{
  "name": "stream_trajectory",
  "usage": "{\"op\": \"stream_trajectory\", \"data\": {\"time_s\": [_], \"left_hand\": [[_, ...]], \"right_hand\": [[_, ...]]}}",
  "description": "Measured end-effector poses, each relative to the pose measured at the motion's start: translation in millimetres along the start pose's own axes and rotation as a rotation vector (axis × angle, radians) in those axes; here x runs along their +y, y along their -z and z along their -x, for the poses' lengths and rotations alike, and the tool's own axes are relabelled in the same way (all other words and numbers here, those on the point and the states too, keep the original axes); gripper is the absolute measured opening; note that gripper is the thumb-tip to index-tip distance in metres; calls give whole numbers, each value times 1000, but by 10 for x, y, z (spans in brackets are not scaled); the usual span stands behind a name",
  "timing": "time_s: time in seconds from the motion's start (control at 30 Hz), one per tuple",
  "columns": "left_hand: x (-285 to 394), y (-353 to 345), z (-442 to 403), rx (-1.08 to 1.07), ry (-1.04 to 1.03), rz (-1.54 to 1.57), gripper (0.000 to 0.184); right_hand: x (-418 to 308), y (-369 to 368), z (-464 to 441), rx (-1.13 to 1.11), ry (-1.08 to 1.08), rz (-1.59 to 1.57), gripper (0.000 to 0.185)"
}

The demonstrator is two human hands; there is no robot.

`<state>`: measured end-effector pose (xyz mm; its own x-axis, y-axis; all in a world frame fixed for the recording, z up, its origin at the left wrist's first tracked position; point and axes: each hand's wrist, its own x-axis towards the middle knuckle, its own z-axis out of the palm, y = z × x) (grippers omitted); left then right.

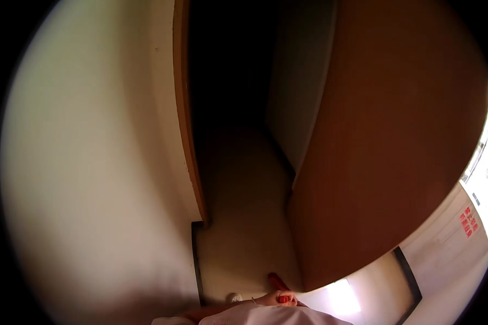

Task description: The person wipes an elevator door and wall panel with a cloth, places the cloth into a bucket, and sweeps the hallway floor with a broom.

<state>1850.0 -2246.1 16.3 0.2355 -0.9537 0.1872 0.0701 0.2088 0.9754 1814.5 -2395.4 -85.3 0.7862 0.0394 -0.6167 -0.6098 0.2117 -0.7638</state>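
Observation:
At the bottom of the head view, my left hand [271,298] comes in from the left, with a thin band at the wrist. Its fingers are wrapped round a red rod-shaped thing [277,281], whose exact kind I cannot make out. One end of the rod points forward over the floor, and a bit of red also shows at the fingers. Pale clothing covers the space below the forearm. My right hand does not show.
A brown door [385,135] stands open on the right. Left is a pale wall [92,162] with a wooden door frame [181,108]. Beyond the doorway the floor [244,216] runs into darkness. Red characters [469,222] mark a surface far right. A white shoe [235,297] shows below.

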Motion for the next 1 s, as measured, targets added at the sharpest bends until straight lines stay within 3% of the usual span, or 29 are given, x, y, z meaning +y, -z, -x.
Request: {"op": "stream_trajectory", "data": {"time_s": [0.17, 0.3, 0.4, 0.43, 0.57, 0.7, 0.77, 0.83, 0.87, 0.9, 0.97, 1.0], "left_hand": [[72, 1100, -518, 90, 208, -15, 21], [-189, 1531, -755, 210, 188, 8, 20], [-201, 2230, -1056, 219, 311, 111, 20], [-206, 2456, -1187, 327, 321, 136, 20], [59, 3400, -1526, 558, 303, 9, 22], [273, 4163, -1763, 690, 202, 239, 25], [451, 4489, -1885, 682, 221, 280, 25], [638, 4614, -2027, 577, 264, 76, 25], [710, 4600, -2304, 573, 315, 81, 24], [467, 4708, -2453, 568, 313, 87, 24], [195, 4837, -2681, 306, 97, -143, 21], [110, 4999, -2758, 203, 110, -308, 19]], "right_hand": [[-781, 16, -497, -9, 23, 69, 20], [-1171, 75, -1008, -62, 48, 123, 20], [-1620, 177, -1576, -108, 48, 165, 20], [-1745, 228, -1740, -133, 49, 177, 20], [-2226, 370, -2336, -225, 99, 260, 21], [-2829, 421, -2983, -306, 125, 325, 21], [-3131, 408, -3185, -328, 134, 319, 21], [-3468, 364, -3240, -318, 128, 354, 22], [-3669, 505, -3323, -167, 256, 745, 23], [-3621, 690, -3583, -160, 251, 747, 23], [-3585, 941, -4055, -261, 360, 451, 24], [-3507, 1027, -4398, -246, 360, 452, 24]]}}
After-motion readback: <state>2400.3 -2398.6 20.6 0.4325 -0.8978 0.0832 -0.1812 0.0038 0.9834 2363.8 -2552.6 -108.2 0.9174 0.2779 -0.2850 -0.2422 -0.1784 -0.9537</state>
